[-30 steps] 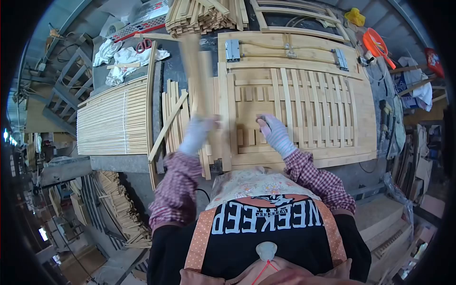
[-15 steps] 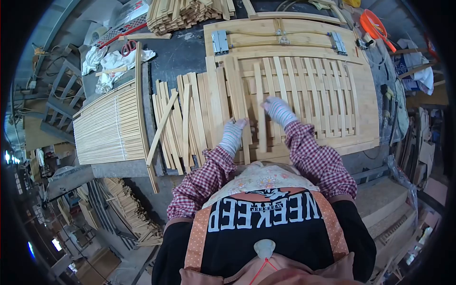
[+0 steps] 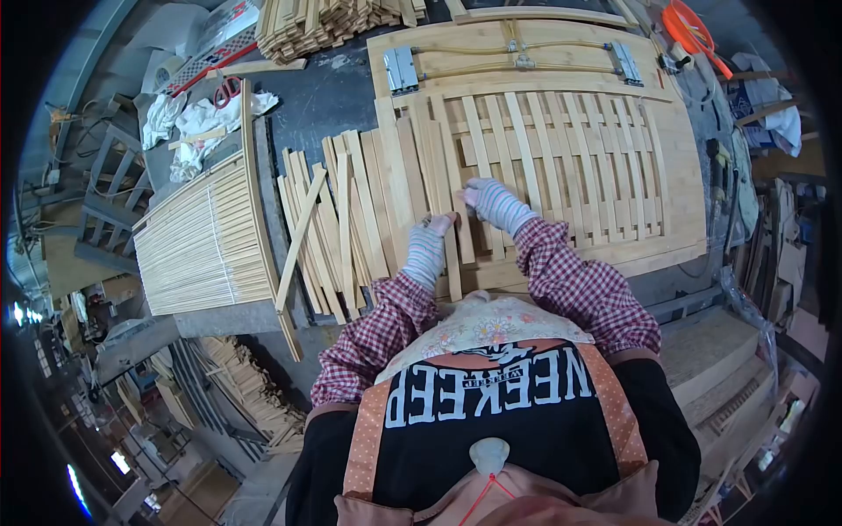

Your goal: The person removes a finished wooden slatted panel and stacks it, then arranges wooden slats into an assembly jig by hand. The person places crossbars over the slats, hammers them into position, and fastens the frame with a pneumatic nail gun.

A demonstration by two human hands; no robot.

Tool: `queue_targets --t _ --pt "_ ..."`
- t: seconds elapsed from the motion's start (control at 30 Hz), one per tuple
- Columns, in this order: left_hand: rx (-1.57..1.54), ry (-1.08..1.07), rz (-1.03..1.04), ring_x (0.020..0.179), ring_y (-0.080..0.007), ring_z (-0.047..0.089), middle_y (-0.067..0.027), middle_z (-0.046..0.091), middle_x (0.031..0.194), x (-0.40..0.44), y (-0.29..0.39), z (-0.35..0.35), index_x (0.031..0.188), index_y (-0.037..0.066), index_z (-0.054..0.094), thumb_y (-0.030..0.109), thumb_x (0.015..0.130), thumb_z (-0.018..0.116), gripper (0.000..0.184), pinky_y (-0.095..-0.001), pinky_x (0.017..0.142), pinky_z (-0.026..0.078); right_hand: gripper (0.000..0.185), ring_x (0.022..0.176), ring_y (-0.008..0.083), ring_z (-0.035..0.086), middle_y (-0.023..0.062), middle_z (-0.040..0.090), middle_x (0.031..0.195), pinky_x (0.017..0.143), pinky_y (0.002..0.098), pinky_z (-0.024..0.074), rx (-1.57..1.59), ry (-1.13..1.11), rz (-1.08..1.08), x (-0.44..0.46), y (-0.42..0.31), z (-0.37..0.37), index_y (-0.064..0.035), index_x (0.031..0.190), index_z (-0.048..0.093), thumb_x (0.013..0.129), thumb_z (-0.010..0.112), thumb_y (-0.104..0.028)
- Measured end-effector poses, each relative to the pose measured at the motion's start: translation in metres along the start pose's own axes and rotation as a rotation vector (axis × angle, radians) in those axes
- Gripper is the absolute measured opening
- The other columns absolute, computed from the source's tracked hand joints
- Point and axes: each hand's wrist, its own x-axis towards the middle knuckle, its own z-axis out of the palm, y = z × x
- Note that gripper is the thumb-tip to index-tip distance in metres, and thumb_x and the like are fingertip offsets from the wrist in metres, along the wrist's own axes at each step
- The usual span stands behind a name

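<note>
Both hands wear striped fingerless gloves. My right hand (image 3: 498,205) has its fingers closed on a wooden slat (image 3: 465,241) at the left end of the slatted lattice. Just left of it, my left hand (image 3: 427,245) pinches the near part of another long slat (image 3: 453,267). The lattice of crossed slats (image 3: 561,167) lies inside a flat wooden board (image 3: 684,202). Loose slats (image 3: 351,228) lie side by side left of my hands, a few of them askew. My palms and the inner fingertips are hidden.
Two metal clamps with tubes, the left clamp (image 3: 401,70) included, sit on the board's far strip. A tied bundle of thin strips (image 3: 193,245) lies at the left. Farther back are a slat pile (image 3: 329,26), red scissors (image 3: 226,91), white cloths (image 3: 206,123) and an orange basket (image 3: 687,31).
My right hand has moved left, closer to my left hand, and the slat by it now lies farther left and away from me. My left hand has barely moved.
</note>
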Motion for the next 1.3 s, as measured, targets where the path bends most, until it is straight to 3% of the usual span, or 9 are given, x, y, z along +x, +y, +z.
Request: queue_targets --t 0.13,0.33,0.47,0.67,1.0,1.07,1.13,1.3 --pt "-0.321 0.055 -0.175 0.078 -0.0230 0.063 -0.0147 0.066 0.092 -0.044 0.072 0.003 0.095 -0.006 0.059 0.018 0.083 0.060 0.027 -0.0297 0.089 0.044 0.030 0.083 0.0315 0.064 0.0143 0.068 0.090 0.076 0.0396 0.0502 -0.011 -0.128 0.234 0.003 -0.006 0.004 0.0008 0.093 0.066 0.087 0.047 -0.022" --pt "-0.267 0.039 -0.170 0.073 -0.0201 0.064 -0.0148 0.067 0.094 -0.057 0.101 -0.012 0.096 -0.004 0.059 0.017 0.083 0.060 0.025 -0.0249 0.086 0.045 0.028 0.078 0.0322 0.065 0.0145 0.069 0.085 0.072 0.0411 0.0506 -0.041 -0.293 0.535 0.004 -0.021 -0.001 0.0013 0.089 0.068 0.085 0.047 -0.018" --pt "-0.221 -0.038 -0.081 0.073 -0.0192 0.064 -0.0153 0.068 0.096 -0.053 0.089 -0.018 0.100 -0.006 0.056 0.016 0.082 0.062 0.029 -0.0215 0.080 0.046 0.037 0.085 0.0329 0.063 0.0134 0.068 0.090 0.075 0.0374 0.0488 -0.214 -0.509 0.625 0.012 -0.043 -0.017 0.0012 0.096 0.063 0.089 0.042 -0.029" --pt "-0.103 0.080 -0.042 0.074 -0.0195 0.063 -0.0125 0.068 0.088 -0.032 0.066 -0.019 0.105 -0.009 0.052 0.015 0.082 0.064 0.035 -0.0214 0.076 0.048 0.036 0.083 0.0328 0.064 0.0141 0.068 0.089 0.073 0.0369 0.0493 -0.259 -0.506 0.594 0.019 -0.040 -0.035 0.0020 0.095 0.063 0.088 0.044 -0.027" --pt "-0.149 0.232 -0.130 0.074 -0.0164 0.056 -0.0118 0.062 0.082 -0.064 0.098 -0.039 0.124 -0.010 0.044 0.019 0.084 0.061 0.052 -0.0228 0.065 0.047 0.035 0.087 0.0303 0.064 0.0149 0.068 0.092 0.077 0.0384 0.0493 0.078 -0.109 0.587 0.030 -0.037 -0.004 0.0000 0.096 0.063 0.087 0.045 -0.028" --pt "0.485 0.407 0.035 0.075 -0.0225 0.062 -0.0140 0.063 0.082 -0.055 0.083 -0.086 0.103 -0.002 0.056 0.014 0.084 0.057 0.025 -0.0296 0.065 0.049 0.037 0.088 0.0301 0.064 0.0143 0.068 0.094 0.079 0.0399 0.0489 0.020 -0.196 0.632 0.048 -0.058 -0.006 -0.0004 0.096 0.064 0.088 0.044 -0.030" --pt "0.958 0.644 0.137 0.081 -0.0280 0.064 -0.0163 0.063 0.089 -0.063 0.085 -0.106 0.103 0.001 0.054 0.014 0.082 0.059 0.025 -0.0350 0.070 0.051 0.039 0.088 0.0299 0.064 0.0137 0.068 0.095 0.081 0.0414 0.0486 -0.038 -0.283 0.673 0.062 -0.071 -0.007 -0.0009 0.097 0.064 0.088 0.043 -0.032" --pt "1.411 0.653 -0.019 0.099 -0.0351 0.059 -0.0173 0.054 0.114 -0.089 0.120 -0.118 0.113 0.003 0.048 0.016 0.074 0.066 0.044 -0.0409 0.077 0.052 0.042 0.088 0.0304 0.064 0.0156 0.068 0.096 0.081 0.0442 0.0483 -0.003 -0.366 0.663 0.056 -0.041 -0.002 -0.0010 0.096 0.066 0.089 0.040 -0.033"
